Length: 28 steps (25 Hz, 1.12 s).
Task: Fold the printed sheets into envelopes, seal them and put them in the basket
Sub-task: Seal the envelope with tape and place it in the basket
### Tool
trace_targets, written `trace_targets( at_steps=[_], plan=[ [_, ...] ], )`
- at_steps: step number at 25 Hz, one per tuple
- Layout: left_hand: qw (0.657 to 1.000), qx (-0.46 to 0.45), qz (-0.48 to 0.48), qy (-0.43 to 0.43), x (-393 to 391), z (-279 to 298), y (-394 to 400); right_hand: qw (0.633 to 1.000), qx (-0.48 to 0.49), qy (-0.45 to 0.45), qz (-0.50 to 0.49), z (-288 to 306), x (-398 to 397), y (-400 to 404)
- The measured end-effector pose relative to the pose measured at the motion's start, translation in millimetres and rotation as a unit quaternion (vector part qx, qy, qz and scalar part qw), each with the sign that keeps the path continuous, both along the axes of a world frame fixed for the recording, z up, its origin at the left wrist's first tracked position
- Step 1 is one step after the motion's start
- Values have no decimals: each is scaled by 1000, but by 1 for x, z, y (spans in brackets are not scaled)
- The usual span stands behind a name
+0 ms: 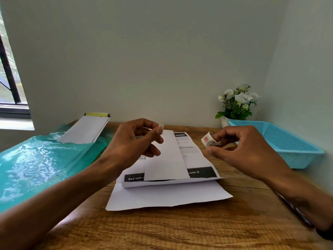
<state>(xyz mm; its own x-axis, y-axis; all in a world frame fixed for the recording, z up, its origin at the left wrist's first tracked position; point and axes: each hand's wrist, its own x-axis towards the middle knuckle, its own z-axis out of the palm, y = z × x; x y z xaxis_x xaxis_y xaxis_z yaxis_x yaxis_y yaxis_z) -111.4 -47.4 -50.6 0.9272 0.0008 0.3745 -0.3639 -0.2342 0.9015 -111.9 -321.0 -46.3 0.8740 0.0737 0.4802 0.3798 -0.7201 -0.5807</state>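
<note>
the left hand (pixel 137 139) pinches a short strip of tape (pixel 161 126) between thumb and forefinger, held above the bench. the right hand (pixel 239 147) has its fingers curled round the tape roll (pixel 209 139). the folded sheet (pixel 167 159) lies mid-bench just below the strip, long axis running away from the person, so the left hand is nearer. the basket (pixel 295 156) sits at the right far corner.

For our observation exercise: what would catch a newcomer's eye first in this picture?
Two hands at the centre: the left hand pinches a small tape piece, the right hand grips a patterned tape roll above the folded printed sheet. A bright blue basket sits at the right.
</note>
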Motion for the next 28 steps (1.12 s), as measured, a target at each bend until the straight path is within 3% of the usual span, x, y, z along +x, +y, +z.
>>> trace_targets(
  at_steps=[4, 11, 14, 16, 19, 23, 28],
  plan=[
    [997, 67, -20, -27, -8, 1, -5, 982, -158, 41, -91, -4, 16, -16],
    [975, 181, -13, -128, -13, -6, -7, 969, -209, 70, -115, -5, 19, -25],
    [954, 238, -13, -182, -14, -8, -6, 984, -159, -17, -82, 0, 7, -15],
    [933, 276, -28, -230, -16, -7, -6, 996, -53, -69, 4, 5, -7, 0],
    [908, 314, -60, -270, -21, -4, -7, 989, 68, -47, 120, 6, -25, 21],
    [901, 328, -84, -271, -28, -1, -10, 988, 60, -35, 139, -5, -28, 29],
    [934, 273, -92, -212, -26, -4, -14, 988, 79, -13, 129, -11, -25, 31]
  ],
)
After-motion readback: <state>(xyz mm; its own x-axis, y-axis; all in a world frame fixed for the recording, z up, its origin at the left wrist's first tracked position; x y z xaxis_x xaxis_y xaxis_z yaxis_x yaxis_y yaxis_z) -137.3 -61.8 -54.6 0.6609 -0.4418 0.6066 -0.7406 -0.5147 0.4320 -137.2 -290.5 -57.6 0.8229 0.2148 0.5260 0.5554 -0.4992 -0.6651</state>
